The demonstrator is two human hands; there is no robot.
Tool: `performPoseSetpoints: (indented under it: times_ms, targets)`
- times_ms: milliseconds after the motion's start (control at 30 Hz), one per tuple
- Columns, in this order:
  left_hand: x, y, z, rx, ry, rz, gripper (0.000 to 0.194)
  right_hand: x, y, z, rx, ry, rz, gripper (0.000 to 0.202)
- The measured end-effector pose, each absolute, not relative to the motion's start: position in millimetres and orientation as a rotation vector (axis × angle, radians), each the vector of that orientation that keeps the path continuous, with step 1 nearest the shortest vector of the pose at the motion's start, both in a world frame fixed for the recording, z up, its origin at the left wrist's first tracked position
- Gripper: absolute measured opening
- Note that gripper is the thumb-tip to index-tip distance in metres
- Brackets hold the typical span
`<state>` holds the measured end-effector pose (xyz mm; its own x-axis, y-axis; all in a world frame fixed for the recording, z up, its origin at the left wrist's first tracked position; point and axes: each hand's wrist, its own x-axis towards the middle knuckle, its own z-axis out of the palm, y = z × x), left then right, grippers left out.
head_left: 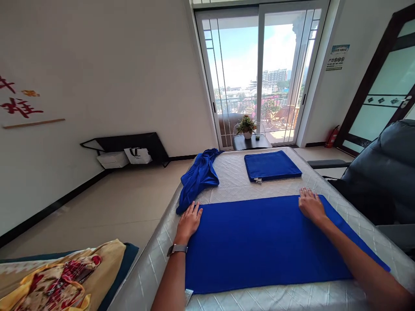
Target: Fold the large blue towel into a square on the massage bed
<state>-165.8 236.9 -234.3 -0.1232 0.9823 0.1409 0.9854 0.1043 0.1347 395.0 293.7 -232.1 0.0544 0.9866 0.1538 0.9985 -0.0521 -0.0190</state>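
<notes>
A blue cloth (253,246) lies flat in a wide rectangle on the quilted mattress (227,190). At its far left corner rests my left hand (189,219), fingers stretched out and pressed on the edge. My right hand (311,205) lies open on the far edge, toward the right corner. A white tag (188,295) sticks out at the near left corner. Beyond the cloth is a neatly folded blue cloth (272,165) with a small tag at its front. Beside my left hand, a crumpled blue cloth (201,175) hangs partly over the mattress edge.
A black armchair (385,168) stands close on the right. Patterned fabric (61,280) and beige bedding lie at lower left. A small dark table (251,141) with a potted plant (247,127) stands past the mattress, before a sliding glass door (259,77). White bags (138,155) sit by the wall.
</notes>
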Motion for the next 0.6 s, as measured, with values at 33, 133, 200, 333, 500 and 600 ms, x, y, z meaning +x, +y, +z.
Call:
performPoseSetpoints:
  times_ms: [33,133,200,333,500,600]
  targets:
    - [-164.2,237.0,-232.5,-2.054,-2.301,-0.342,0.061,365.1,287.3,-227.5,-2.072,-2.144,-0.140,0.060]
    - [-156.2,236.9,-228.4,-2.044,-2.236,-0.419,0.060,268.6,263.8,-216.7,-1.692,-2.355,0.060,0.060]
    - [-150.0,235.7,-227.9,-2.093,-2.216,-0.412,0.061,213.3,249.5,-213.2,-1.487,-2.469,0.212,0.063]
    - [-143.1,232.8,-232.9,-2.220,-2.242,-0.291,0.067,158.2,237.1,-214.6,-1.386,-2.538,0.440,0.068]
    - [-147.2,234.5,-240.3,-2.221,-2.239,-0.258,0.066,194.1,247.3,-224.4,-1.488,-2.517,0.423,0.069]
    - [-150.1,236.4,-241.9,-2.207,-2.258,-0.277,0.065,259.8,259.4,-233.6,-1.672,-2.460,0.311,0.070]
